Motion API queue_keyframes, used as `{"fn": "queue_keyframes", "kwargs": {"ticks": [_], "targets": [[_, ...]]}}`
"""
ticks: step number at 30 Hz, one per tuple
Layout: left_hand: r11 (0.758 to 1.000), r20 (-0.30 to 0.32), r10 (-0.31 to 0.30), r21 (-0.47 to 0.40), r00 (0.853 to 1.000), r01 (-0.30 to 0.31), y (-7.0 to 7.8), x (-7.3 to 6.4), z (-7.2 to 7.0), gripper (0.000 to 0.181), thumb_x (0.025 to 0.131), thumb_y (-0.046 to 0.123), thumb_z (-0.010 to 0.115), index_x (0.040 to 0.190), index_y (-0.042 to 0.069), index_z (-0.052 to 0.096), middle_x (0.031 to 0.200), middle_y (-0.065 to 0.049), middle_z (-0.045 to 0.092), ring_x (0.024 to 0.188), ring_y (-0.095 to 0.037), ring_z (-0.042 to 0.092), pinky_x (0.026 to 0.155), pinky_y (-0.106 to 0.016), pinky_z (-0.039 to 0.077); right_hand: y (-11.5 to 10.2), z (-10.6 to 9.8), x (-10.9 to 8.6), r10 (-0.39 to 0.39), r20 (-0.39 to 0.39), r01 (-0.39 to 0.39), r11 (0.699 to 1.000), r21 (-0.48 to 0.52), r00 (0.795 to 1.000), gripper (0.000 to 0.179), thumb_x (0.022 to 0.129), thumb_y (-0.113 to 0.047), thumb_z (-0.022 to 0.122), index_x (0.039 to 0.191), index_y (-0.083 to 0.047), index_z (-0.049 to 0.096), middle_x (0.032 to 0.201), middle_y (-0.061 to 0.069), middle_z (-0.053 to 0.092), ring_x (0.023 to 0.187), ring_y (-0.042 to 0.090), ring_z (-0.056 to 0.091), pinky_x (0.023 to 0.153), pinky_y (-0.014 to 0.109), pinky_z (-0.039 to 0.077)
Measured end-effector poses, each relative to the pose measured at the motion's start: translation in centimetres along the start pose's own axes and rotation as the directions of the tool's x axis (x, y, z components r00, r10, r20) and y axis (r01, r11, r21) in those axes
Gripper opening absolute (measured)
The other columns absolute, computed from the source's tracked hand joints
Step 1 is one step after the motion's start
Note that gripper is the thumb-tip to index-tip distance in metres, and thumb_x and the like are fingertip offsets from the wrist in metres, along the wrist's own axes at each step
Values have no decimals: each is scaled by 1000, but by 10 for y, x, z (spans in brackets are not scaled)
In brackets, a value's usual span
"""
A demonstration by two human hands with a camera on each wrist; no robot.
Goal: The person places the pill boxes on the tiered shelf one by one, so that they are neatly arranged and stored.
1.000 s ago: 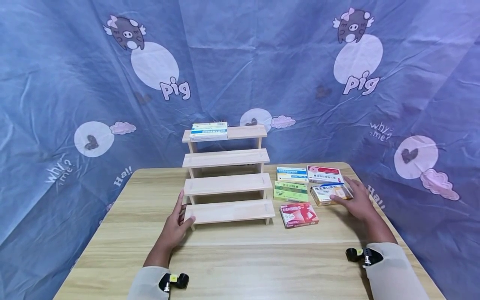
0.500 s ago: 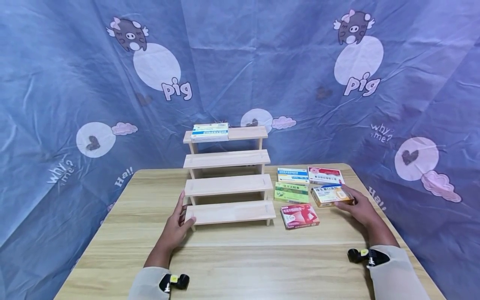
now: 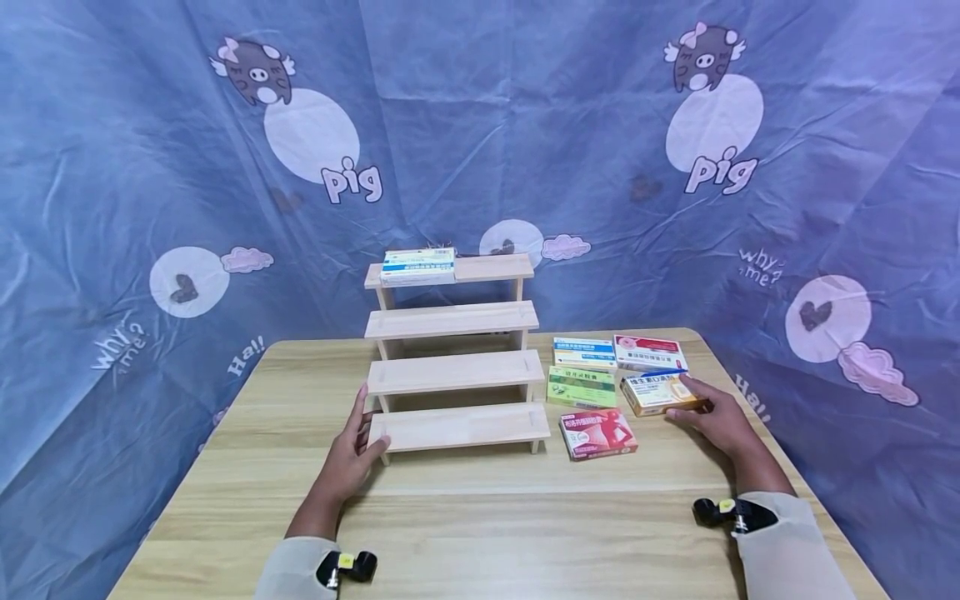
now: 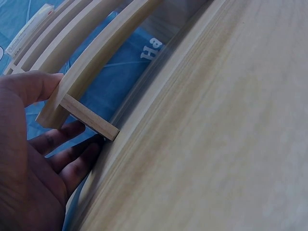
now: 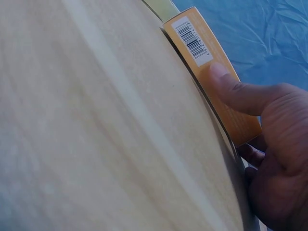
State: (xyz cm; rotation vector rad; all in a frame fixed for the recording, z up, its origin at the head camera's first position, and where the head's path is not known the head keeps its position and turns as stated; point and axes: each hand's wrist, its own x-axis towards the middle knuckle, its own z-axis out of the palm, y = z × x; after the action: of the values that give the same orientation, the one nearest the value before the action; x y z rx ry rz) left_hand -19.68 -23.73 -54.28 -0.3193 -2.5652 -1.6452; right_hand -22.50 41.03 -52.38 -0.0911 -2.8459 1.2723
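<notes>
Pale wooden four-tier rack (image 3: 461, 427) is gripped by the left hand (image 3: 351, 457), orange-and-white cardboard box (image 3: 656, 393) by the right hand (image 3: 718, 421); box's barcode (image 5: 193, 41) only gets caught in the right wrist view.

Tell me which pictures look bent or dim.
Head view: bright, pig-print backdrop tinged purple at upper right; left wrist: dimmer, straight wooden display stand looks bowed; right wrist: also dim, tabletop edge curved, vitamin D box barcode fairly sharp.

The four-step bare-wood rack (image 3: 456, 372) stands upright, its lowest step gripped at the 8 o'clock end by the left hand (image 3: 347, 458). The orange-and-white carton (image 3: 652, 395), label face up, is positioned at 3 o'clock from the rack, pinched by the right hand (image 3: 717, 418).
</notes>
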Motion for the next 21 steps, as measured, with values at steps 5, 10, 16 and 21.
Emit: {"fn": "queue_keyframes", "kwargs": {"ticks": [5, 10, 16, 21], "targets": [[1000, 1, -8, -17, 1000, 8, 1, -1, 0, 95, 108, 17, 70, 179, 24, 7, 158, -30, 57, 140, -44, 63, 97, -19, 53, -1, 0, -1, 38, -11, -38, 999, -12, 999, 93, 102, -29, 80, 172, -6, 23, 171, 41, 23, 157, 68, 22, 126, 77, 24], [999, 5, -29, -28, 1000, 29, 3, -2, 0, 95, 108, 18, 70, 178, 26, 7, 159, -30, 56, 141, -44, 62, 97, -19, 53, -1, 0, -2, 81, -29, -82, 996, -19, 996, 91, 103, -33, 79, 171, -9, 24, 171, 40, 24, 157, 67, 23, 126, 77, 22], [999, 8, -37, -34, 999, 38, 4, -1, 0, 95, 108, 18, 70, 178, 28, 7, 160, -28, 55, 143, -42, 61, 98, -20, 53, -1, 0, -2, 107, -56, -108, 994, -16, 993, 90, 103, -37, 79, 171, -11, 26, 172, 38, 23, 158, 67, 20, 126, 77, 21], [999, 5, -38, -30, 999, 38, 5, -2, 0, 95, 108, 19, 70, 178, 27, 7, 160, -28, 56, 142, -40, 60, 97, -20, 52, -1, 1, -3, 110, -60, -111, 994, -2, 992, 89, 102, -36, 79, 170, -11, 28, 172, 38, 24, 158, 66, 20, 126, 77, 21]]}}
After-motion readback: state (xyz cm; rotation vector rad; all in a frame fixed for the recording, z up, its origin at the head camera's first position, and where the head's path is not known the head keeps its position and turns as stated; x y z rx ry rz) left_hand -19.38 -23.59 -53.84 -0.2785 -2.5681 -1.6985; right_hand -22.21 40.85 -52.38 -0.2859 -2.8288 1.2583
